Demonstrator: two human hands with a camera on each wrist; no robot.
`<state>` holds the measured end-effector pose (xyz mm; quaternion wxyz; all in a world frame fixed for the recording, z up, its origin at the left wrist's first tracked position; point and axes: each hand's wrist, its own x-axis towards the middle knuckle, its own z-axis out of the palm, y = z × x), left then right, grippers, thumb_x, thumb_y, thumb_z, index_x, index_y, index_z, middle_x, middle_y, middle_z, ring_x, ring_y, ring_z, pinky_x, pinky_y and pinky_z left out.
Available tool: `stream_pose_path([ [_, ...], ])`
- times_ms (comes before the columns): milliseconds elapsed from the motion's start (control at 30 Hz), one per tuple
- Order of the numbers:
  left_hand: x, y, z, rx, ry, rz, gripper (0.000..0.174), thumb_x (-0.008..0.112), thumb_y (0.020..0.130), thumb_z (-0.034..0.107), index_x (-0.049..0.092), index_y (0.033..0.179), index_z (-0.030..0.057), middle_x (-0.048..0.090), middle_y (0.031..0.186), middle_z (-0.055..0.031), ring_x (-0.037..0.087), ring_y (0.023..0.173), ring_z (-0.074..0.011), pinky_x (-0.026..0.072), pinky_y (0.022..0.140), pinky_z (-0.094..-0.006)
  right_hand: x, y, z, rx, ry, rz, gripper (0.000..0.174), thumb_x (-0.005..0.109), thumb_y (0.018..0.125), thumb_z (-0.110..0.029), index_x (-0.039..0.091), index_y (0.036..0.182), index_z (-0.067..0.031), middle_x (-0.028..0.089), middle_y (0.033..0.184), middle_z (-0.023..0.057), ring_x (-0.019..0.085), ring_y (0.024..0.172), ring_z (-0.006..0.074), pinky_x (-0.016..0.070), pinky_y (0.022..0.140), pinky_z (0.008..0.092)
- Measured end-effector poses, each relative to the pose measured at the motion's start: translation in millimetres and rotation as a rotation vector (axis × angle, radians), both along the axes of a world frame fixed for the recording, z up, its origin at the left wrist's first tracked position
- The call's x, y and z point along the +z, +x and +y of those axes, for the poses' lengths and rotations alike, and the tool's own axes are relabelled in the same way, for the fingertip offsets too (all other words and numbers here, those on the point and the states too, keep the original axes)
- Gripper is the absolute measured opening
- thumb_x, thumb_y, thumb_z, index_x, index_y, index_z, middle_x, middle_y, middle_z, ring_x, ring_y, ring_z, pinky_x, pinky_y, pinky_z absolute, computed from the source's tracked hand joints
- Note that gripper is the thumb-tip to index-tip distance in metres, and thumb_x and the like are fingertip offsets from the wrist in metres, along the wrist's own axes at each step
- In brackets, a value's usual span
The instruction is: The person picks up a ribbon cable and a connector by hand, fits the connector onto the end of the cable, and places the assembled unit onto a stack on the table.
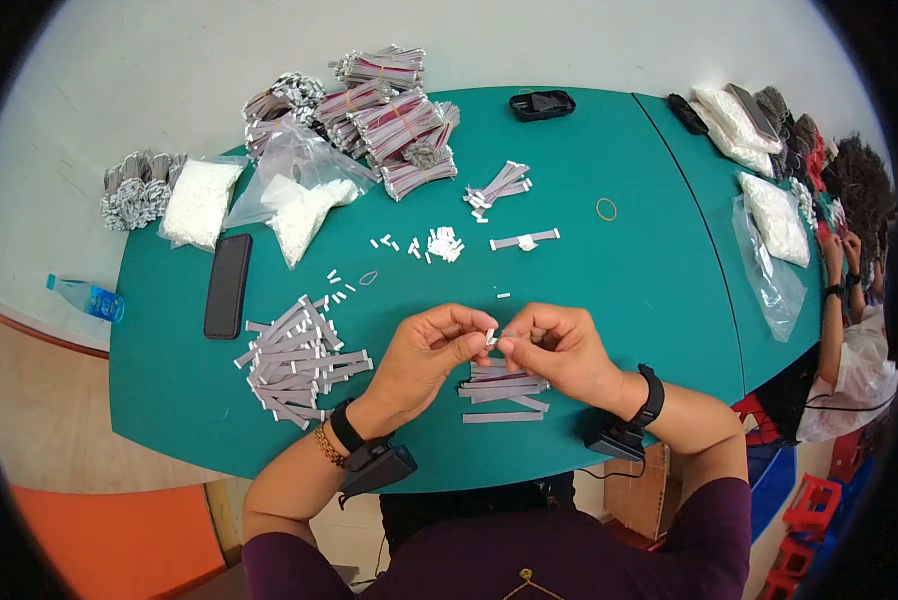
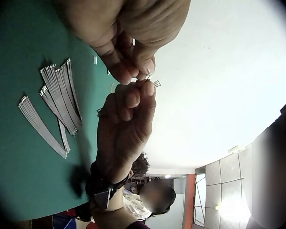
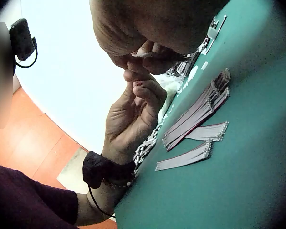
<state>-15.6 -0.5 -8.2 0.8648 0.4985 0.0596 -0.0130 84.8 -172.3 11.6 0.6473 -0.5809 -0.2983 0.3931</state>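
Observation:
Over the table's front part, my left hand (image 1: 431,352) and right hand (image 1: 561,352) meet fingertip to fingertip. The left thumb and fingers pinch a small white connector housing (image 1: 491,337). Between its thumb and fingers my right hand grips a short ribbon cable, mostly hidden; bare metal terminals (image 2: 157,84) stick out by the fingertips in the left wrist view. Below the hands lie grey ribbon cables (image 1: 503,392), whose ends show bare terminals in the right wrist view. A heap of cables with white ends (image 1: 304,362) spreads left of the left hand.
Loose white housings (image 1: 445,245) lie mid-table, near a few finished-looking cables (image 1: 499,188). A phone (image 1: 228,287), bags of white parts (image 1: 202,203) and bundled cables (image 1: 404,125) occupy the left and back. A black pouch (image 1: 542,105) sits at the back; another person's hands (image 1: 841,250) work at right.

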Motion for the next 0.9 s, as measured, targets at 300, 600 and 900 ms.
stream_pose_path([
  [300, 1.0, -0.2, -0.4, 0.005, -0.005, 0.009, 0.014, 0.060, 0.087, 0.007, 0.059, 0.099, 0.0015, 0.061, 0.096, -0.0052, 0.056, 0.085, -0.0122, 0.0467, 0.075, -0.0265, -3.2, -0.4, 0.2, -0.007, 0.004, 0.012, 0.010, 0.062, 0.088, -0.011, 0.059, 0.085, -0.0026, 0.061, 0.069, -0.0005, 0.050, 0.060, 0.0006, 0.0383, 0.052, 0.0167],
  [600, -0.4, 0.1, -0.5, 0.002, 0.006, 0.005, 0.013, 0.060, 0.087, 0.007, 0.059, 0.099, 0.0014, 0.061, 0.096, -0.0054, 0.056, 0.084, -0.0123, 0.0463, 0.075, -0.0265, -5.5, -0.2, 1.0, -0.019, 0.008, 0.000, 0.011, 0.062, 0.088, -0.012, 0.059, 0.084, -0.0027, 0.060, 0.068, -0.0010, 0.048, 0.058, 0.0003, 0.0374, 0.050, 0.0172],
  [900, -0.3, 0.4, -1.1, 0.005, 0.026, 0.003, 0.013, 0.060, 0.087, 0.006, 0.059, 0.099, 0.0005, 0.062, 0.095, -0.0061, 0.057, 0.081, -0.0130, 0.0464, 0.074, -0.0258, -4.8, 2.2, -0.4, -0.003, -0.021, -0.026, 0.012, 0.063, 0.087, -0.013, 0.058, 0.084, -0.0025, 0.061, 0.069, 0.0000, 0.053, 0.060, 0.0015, 0.0412, 0.053, 0.0171],
])
